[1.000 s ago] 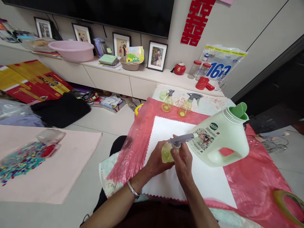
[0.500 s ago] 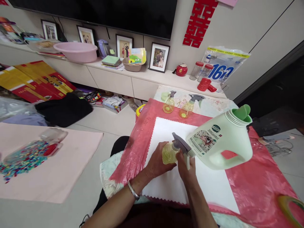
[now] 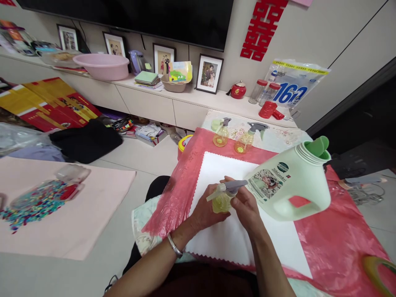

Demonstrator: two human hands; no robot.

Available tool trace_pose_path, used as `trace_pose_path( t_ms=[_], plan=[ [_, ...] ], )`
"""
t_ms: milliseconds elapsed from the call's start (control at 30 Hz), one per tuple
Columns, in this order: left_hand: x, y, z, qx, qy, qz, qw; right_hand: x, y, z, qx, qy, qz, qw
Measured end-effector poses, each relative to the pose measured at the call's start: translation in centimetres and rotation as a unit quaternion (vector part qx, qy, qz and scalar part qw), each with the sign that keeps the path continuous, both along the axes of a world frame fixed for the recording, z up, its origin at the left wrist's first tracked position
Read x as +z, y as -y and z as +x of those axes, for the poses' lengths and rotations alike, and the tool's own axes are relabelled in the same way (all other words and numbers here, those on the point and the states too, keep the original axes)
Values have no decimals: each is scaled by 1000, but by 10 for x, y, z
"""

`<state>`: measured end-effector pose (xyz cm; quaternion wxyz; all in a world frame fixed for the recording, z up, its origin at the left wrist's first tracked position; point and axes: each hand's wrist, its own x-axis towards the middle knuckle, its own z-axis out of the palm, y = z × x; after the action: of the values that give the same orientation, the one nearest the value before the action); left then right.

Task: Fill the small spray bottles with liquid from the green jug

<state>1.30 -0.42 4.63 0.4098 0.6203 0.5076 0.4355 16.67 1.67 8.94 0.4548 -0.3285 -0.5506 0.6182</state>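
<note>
2 forearms show in the head view, both bare from wrist up to the bottom edge, no sleeves in sight. Left hand (image 3: 206, 210) has no rings that can be made out; right hand (image 3: 246, 208) likewise, no watch or band on that wrist. Left wrist carries 1 slim silver-coloured metal bangle (image 3: 173, 246), plain and shiny, sitting loosely approx. where wrist meets forearm. Nails look short and unpainted, though they're small in the pic. Below the arms a dark, near-black garment covers the lap & a dark trouser leg (image 3: 156, 187) shows to the left; fabric detail can't be told.
</note>
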Motion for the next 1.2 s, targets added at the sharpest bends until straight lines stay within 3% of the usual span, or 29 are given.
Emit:
trace_pose_path(
  t_ms=[67,167,300,467,533,733,833,967,1200],
  plan=[
    [0,0,-1,-7,13,0,1000,-1,-2,3,15,-4,-4,1000],
    [-5,0,-1,-10,42,-3,999,-2,-3,-3,-46,-12,7,999],
    [-13,0,1,37,41,-1,998,2,2,-14,-115,-3,2,993],
    [-11,0,0,15,62,6,998,12,0,-6,2,0,32,999],
    [-10,0,-2,3,68,12,998,11,-3,-2,16,6,38,999],
    [-13,-1,-1,11,63,-5,998,3,-3,-10,-101,21,83,991],
    [-11,0,0,21,60,-21,998,11,0,-12,-102,23,78,991],
    [-11,-1,-2,12,56,-4,998,23,2,-7,-86,105,98,986],
    [-32,-2,-8,-15,39,48,998,26,14,-14,-176,141,160,961]
  ],
)
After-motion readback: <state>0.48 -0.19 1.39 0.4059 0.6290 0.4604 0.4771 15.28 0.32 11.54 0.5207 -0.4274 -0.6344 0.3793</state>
